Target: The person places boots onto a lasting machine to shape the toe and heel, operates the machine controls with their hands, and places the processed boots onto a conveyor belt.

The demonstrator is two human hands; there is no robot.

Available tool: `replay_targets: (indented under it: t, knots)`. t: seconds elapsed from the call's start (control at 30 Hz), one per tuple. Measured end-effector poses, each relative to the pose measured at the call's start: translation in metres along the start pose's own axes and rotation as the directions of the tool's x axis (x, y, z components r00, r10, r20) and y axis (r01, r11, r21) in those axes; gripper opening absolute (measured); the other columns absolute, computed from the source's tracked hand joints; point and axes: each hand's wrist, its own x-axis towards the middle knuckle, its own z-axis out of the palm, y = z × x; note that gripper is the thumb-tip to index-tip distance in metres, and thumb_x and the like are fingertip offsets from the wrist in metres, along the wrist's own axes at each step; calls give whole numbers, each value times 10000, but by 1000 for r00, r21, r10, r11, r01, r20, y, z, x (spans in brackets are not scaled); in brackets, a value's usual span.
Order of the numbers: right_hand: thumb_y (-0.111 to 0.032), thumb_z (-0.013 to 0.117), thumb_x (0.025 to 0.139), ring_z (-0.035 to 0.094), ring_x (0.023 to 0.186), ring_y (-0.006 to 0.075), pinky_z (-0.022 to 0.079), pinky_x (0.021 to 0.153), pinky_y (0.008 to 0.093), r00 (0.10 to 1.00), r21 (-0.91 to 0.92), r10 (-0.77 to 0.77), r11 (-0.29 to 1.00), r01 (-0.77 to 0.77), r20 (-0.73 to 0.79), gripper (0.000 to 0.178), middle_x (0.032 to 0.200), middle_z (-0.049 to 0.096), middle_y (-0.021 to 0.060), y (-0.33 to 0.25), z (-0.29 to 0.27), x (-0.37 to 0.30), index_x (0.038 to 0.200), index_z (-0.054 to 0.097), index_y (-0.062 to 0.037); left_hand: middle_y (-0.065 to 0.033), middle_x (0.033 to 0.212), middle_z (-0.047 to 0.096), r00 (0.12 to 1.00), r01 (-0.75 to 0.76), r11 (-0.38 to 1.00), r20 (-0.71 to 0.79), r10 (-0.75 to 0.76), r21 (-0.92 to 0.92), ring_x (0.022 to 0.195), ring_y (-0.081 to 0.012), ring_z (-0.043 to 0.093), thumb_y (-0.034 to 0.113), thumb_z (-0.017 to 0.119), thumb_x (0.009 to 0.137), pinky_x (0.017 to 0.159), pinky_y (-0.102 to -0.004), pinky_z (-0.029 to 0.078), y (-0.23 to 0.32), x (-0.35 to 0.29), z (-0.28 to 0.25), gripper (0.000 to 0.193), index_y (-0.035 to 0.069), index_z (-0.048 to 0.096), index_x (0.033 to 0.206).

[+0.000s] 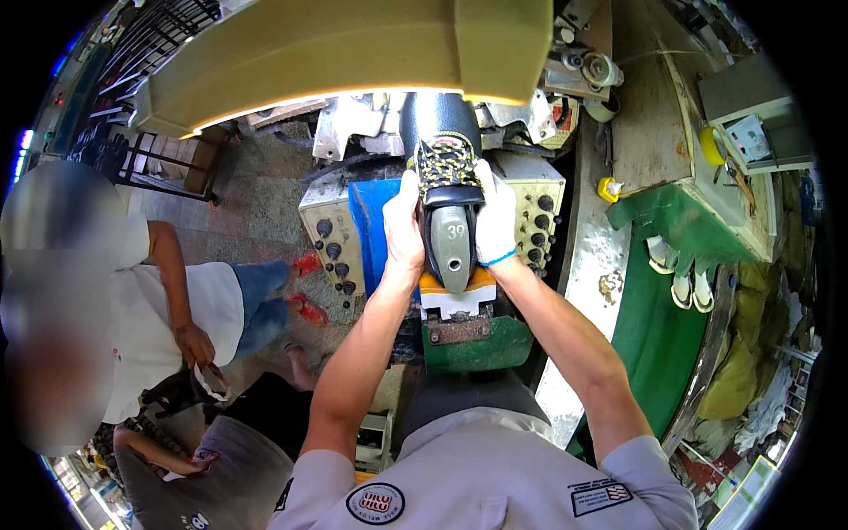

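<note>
A black shoe upper [450, 128] with yellow-and-black laces sits on a grey shoe last [453, 234], its toe pointing away from me into the machine. My left hand [405, 225] is closed against the shoe's left side. On the opposite side, my right hand [497, 212], in a white glove with a blue cuff, grips the shoe near the ankle collar. Below the heel end of the last is an orange-and-white machine support [459, 302]. The toe lies between metal machine parts [340, 124] and is partly lost in bright glare.
A yellowish machine hood [353, 53] arches over the work. Control boxes with black knobs [331, 252] flank it. On the right stands a workbench [649, 115] with a yellow tape roll [712, 146] and hanging gloves [680, 287]. Two people [190, 305] are close by on the left.
</note>
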Motion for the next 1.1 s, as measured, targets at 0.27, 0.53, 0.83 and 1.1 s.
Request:
replay_targets:
  t: [0.27,0.53,0.83,1.1]
  knots:
    - [-352,523,1055,689,1100,228,509,973,326,992,-244,117,964,-104,39,501,1200,733,184,-50,-45,-39,1323,637,55,-216,963,720,942,-127,625,-103,319,770,888,-298,695,294,600,1014,837,-373,530,52,-54,23,411,-70,648,1199]
    - [-189,586,1007,629,1252,294,447,1099,386,992,-299,-32,952,66,118,500,1323,659,236,-60,-102,-125,1410,514,98,-294,1302,593,814,-165,205,16,581,965,1157,-439,622,256,874,751,995,-440,514,38,-72,81,894,-106,432,1439]
    - [-76,654,924,603,1256,411,460,1085,451,884,-483,-296,752,449,361,533,1362,613,267,-36,-109,-146,1412,508,81,-269,1304,595,819,-145,266,-35,572,953,1158,-431,627,179,867,729,972,-448,531,34,-68,78,863,-70,437,1435]
    - [-93,667,947,567,1282,455,440,1100,471,777,-372,-454,695,615,436,542,1400,571,297,-24,-113,-142,1425,489,90,-282,1206,641,720,-162,181,-9,694,970,1040,-436,669,225,863,747,905,-465,548,20,-73,75,914,-92,398,1468]
